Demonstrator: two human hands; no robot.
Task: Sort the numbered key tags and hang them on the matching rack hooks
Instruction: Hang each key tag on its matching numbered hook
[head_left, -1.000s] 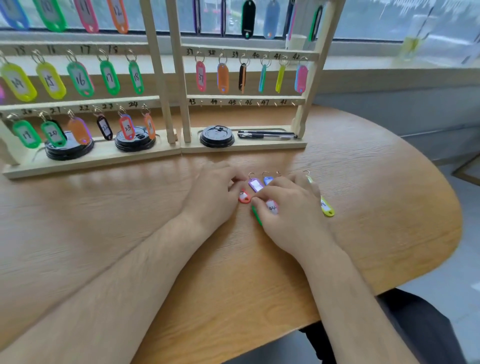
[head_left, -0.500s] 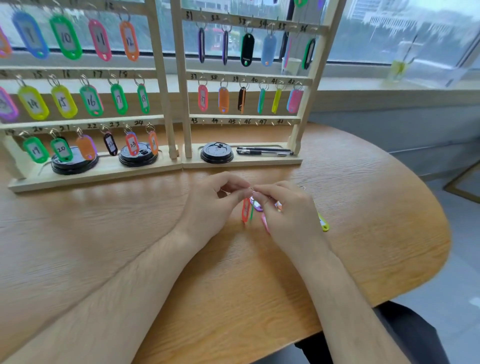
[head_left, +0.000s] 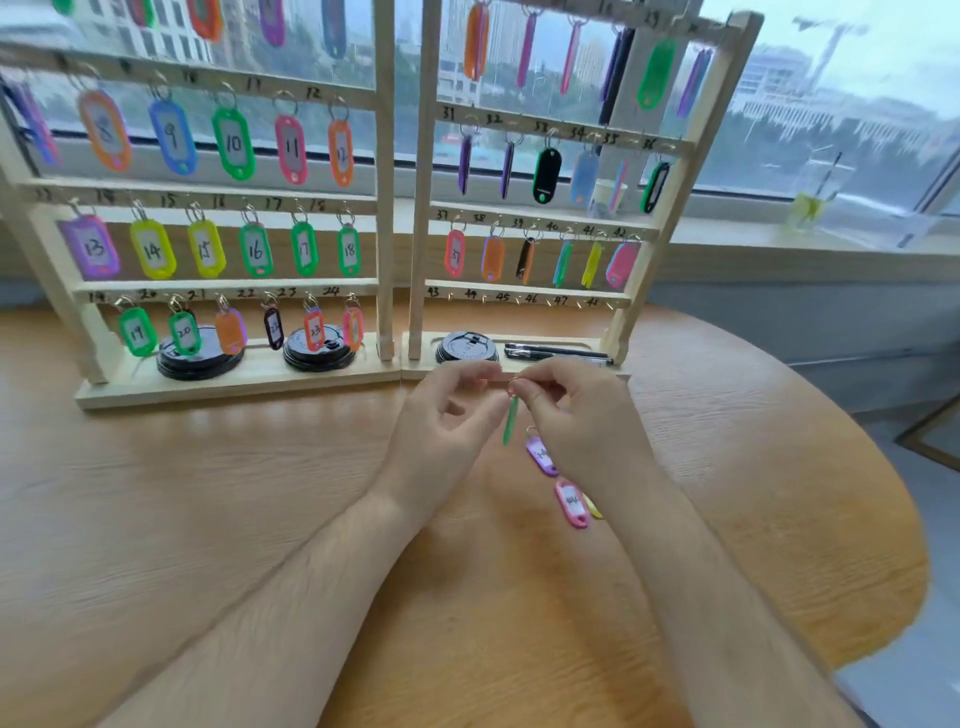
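Head view: before the pale wooden rack (head_left: 385, 208), right hand (head_left: 587, 426) pinches a green plastic key tag (head_left: 510, 427); left hand (head_left: 447, 415), grip unclear.

Can't read the green tag (head_left: 511, 421), I only get it edge-on. The yellow tag (head_left: 595, 508) is mostly tucked behind the right hand (head_left: 587, 426), and the frame chops the rack (head_left: 385, 208) through its top row of tags (head_left: 272, 26).

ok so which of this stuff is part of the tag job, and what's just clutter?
In the job: green tag hanging from the right hand; purple tag, pink tag, yellow tag on the table; rack, bottom-right hooks bare.
Lying about: black lids, pens, drink cup on the sill.
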